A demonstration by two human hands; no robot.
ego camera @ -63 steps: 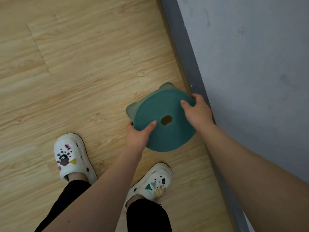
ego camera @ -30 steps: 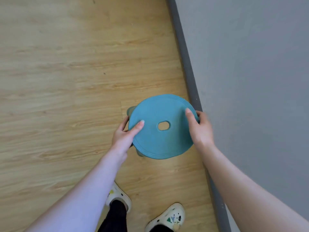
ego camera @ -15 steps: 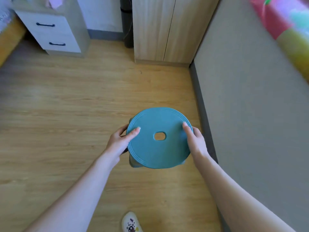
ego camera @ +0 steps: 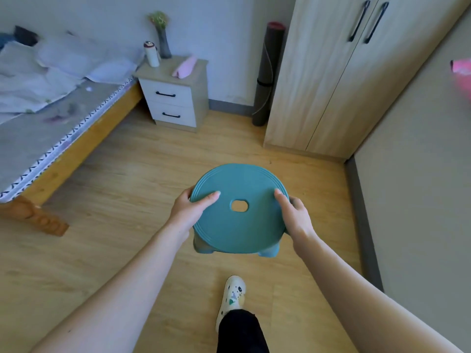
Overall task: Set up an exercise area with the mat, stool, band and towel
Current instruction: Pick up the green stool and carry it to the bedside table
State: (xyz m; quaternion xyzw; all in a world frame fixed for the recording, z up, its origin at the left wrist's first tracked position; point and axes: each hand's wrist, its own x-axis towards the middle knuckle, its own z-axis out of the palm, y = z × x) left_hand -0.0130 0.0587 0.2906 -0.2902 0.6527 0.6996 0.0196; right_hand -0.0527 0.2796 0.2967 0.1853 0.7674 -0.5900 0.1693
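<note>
A round teal plastic stool (ego camera: 239, 225) with a hole in its seat hangs above the wooden floor in front of me. My left hand (ego camera: 190, 211) grips the seat's left rim, thumb on top. My right hand (ego camera: 295, 215) grips the right rim the same way. A dark rolled mat (ego camera: 267, 72) stands upright against the far wall beside the wardrobe. A pink folded towel (ego camera: 184, 67) lies on the nightstand. I see no band.
A bed (ego camera: 51, 118) runs along the left. The white nightstand (ego camera: 175, 98) carries a vase and a bottle. A tall wooden wardrobe (ego camera: 339, 72) fills the back right, and a grey wall (ego camera: 420, 187) closes the right side. My shoe (ego camera: 233, 294) steps forward on the floor.
I lifted the stool from the floor by the wall and straightened up. My view rose from the floor to the room with the bed, nightstand and mat. Both hands kept their grip.
</note>
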